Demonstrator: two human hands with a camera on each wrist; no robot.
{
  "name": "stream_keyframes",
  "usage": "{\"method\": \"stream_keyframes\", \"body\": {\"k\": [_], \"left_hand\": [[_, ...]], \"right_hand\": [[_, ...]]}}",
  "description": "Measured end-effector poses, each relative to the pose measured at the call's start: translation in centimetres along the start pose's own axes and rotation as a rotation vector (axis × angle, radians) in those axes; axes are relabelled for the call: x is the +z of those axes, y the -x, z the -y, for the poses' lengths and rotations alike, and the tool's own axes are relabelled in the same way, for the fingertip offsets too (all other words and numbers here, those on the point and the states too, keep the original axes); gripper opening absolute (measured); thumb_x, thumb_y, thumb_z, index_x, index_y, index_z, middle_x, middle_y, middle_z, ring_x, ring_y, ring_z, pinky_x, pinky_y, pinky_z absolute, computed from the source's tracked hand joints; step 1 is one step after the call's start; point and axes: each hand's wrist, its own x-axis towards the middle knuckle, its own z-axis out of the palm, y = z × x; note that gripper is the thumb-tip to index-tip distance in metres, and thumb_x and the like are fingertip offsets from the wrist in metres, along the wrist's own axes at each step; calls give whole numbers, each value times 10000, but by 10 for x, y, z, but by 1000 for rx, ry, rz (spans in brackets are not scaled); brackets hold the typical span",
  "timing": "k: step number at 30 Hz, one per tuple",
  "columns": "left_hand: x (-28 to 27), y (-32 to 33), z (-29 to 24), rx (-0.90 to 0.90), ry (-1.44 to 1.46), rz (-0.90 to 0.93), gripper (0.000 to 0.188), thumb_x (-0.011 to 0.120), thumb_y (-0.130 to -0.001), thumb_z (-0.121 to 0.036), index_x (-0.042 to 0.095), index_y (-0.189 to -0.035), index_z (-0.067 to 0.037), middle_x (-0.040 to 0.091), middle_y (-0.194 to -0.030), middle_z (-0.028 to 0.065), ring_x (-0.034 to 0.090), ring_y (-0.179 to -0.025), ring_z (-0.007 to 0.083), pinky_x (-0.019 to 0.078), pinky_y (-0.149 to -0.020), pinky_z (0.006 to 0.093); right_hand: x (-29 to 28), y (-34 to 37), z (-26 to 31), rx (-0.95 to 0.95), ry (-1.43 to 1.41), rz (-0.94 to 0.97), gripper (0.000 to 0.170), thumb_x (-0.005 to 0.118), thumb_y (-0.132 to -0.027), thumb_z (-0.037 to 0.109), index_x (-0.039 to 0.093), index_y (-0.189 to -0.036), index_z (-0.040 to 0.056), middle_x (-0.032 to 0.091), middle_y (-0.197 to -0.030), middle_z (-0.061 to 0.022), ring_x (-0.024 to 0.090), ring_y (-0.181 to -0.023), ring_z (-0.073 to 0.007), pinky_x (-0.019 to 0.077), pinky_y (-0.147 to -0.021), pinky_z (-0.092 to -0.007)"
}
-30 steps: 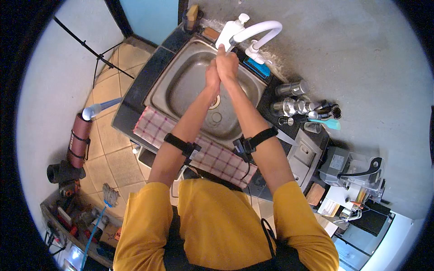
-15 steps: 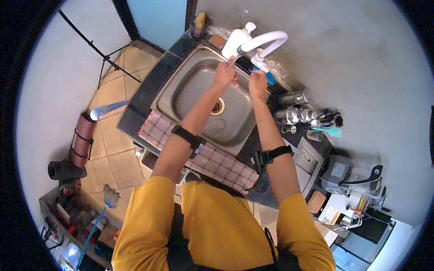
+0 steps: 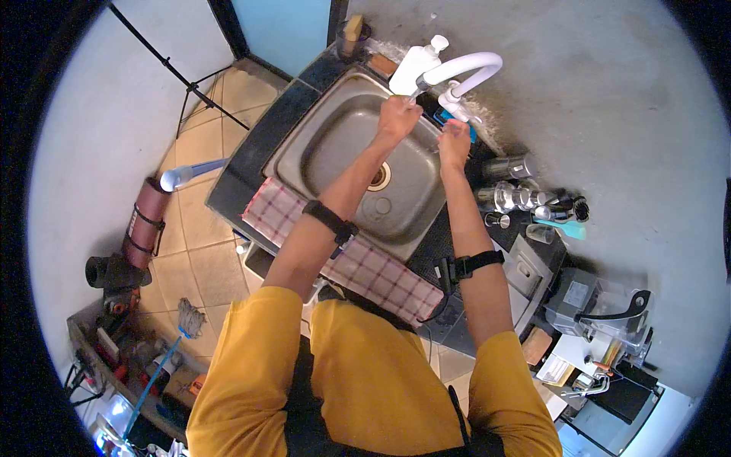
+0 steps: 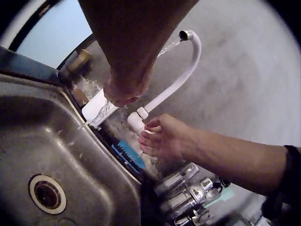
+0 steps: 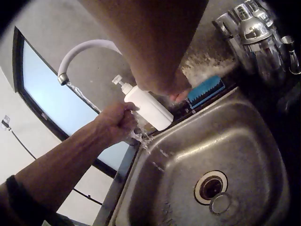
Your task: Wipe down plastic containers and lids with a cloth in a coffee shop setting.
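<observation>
My left hand (image 3: 398,118) is under the running water of the white gooseneck faucet (image 3: 476,59), its fingers loosely bent and holding nothing. In the right wrist view, water runs off that hand (image 5: 116,123) in front of a white pump bottle (image 5: 149,109). My right hand (image 3: 455,139) is over the sink's back right edge, beside the faucet's base. Its fingers are loosely bent around nothing, close to the faucet's lower body (image 4: 136,121) in the left wrist view. A blue scrub brush (image 5: 206,92) lies just below it. The metal sink (image 3: 335,145) is beneath both hands.
A checked cloth (image 3: 384,282) lies along the sink's front edge. Right of the sink stand steel shakers (image 3: 502,196), a small glass (image 3: 539,233) and a turquoise utensil (image 3: 571,228). A sponge (image 3: 352,29) sits in a holder at the back left corner.
A second ago both hands were clasped together under the faucet. They have parted: the right hand moved right toward the faucet's base, while the left stayed under the water.
</observation>
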Motion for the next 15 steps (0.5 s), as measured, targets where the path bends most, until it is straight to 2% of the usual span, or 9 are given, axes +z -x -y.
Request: {"method": "stream_keyframes", "body": {"k": [1, 2, 3, 4, 7, 10, 12, 13, 15], "left_hand": [[1, -1, 6, -3, -4, 1, 370, 632, -829, -313, 585, -658, 12, 533, -560, 177, 543, -541, 312, 450, -580, 442], [2, -3, 10, 42, 9, 13, 284, 618, -795, -237, 565, -665, 10, 509, -562, 176, 492, -532, 283, 438, -563, 423], [3, -5, 12, 88, 23, 26, 200, 604, -761, -161, 545, -672, 9, 485, -564, 174, 442, -524, 254, 427, -546, 403], [3, -6, 14, 85, 20, 24, 200, 604, -761, -161, 545, -672, 9, 485, -564, 174, 442, -524, 254, 427, -546, 403], [5, -9, 16, 131, -38, 38, 238, 609, -782, -160, 498, -666, 16, 435, -549, 149, 370, -541, 191, 401, -523, 378], [4, -6, 6, 187, -41, 43, 329, 631, -839, -238, 523, -664, 18, 456, -548, 140, 388, -550, 178, 408, -530, 378], [3, -4, 0, -11, 34, 98, 464, 598, -912, -346, 542, -662, 40, 505, -545, 166, 492, -539, 215, 436, -540, 381], [4, -4, -2, -10, 34, 97, 464, 598, -912, -346, 542, -662, 40, 505, -545, 166, 492, -539, 215, 436, -540, 381], [5, -3, -4, -16, 55, -97, 550, 541, -957, -405, 559, -663, 59, 551, -536, 177, 601, -536, 263, 471, -548, 401]], "right_hand": [[0, 2, 5, 24, -62, -35, 162, 640, -817, 68, 618, -967, 11, 657, -897, -135, 627, -808, -260, 497, -774, -377], [-1, 3, 11, 26, -62, -34, 162, 640, -817, 68, 618, -967, 11, 657, -897, -135, 627, -808, -260, 497, -774, -377], [-3, 2, 15, -96, 42, -85, 183, 639, -809, 59, 609, -982, 7, 645, -912, -138, 620, -826, -261, 494, -791, -374], [-3, 2, 17, -216, 145, -132, 205, 639, -801, 50, 599, -997, 3, 633, -926, -140, 613, -845, -262, 491, -809, -372], [-10, 6, 32, -101, 95, -78, 261, 639, -783, 22, 577, -1036, 7, 602, -977, -144, 597, -905, -271, 480, -854, -367], [-8, 0, 28, -93, 75, -55, 309, 653, -768, 6, 556, -1061, 4, 578, -1019, -147, 586, -950, -272, 475, -875, -367], [-9, 1, 29, -80, 56, -48, 306, 653, -765, 1, 557, -1056, 3, 577, -1024, -151, 585, -954, -270, 475, -874, -365], [-9, 1, 32, -67, 37, -41, 304, 654, -763, -4, 558, -1051, 2, 576, -1029, -155, 584, -959, -269, 475, -874, -362], [-5, 2, 33, -123, 25, -40, 295, 652, -767, -4, 558, -1046, 2, 574, -1029, -152, 584, -958, -263, 475, -871, -358]]}}
